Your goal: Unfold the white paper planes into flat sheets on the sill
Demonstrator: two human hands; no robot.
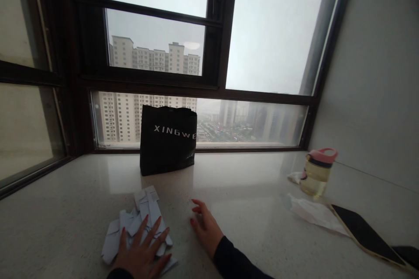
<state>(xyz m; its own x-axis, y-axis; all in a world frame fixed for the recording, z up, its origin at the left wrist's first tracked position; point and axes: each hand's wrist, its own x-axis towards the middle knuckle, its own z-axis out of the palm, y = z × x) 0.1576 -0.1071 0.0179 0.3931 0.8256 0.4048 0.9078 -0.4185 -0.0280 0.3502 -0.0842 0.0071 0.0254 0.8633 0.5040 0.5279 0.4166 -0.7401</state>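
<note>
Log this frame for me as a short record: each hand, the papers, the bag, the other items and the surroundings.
left hand: fingers spread over folded white papers
right hand: fingers slightly bent, nothing visibly held
papers: overlapping in a loose pile
bag: black, upright, lettering "XINGWE", beyond the papers
right side: pink-lidded bottle, crumpled tissue, dark flat device
surface: pale speckled counter
background: window, high-rise buildings

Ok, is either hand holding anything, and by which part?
Nothing is gripped: the left hand lies spread over the folded white papers; the right hand is empty.
</note>
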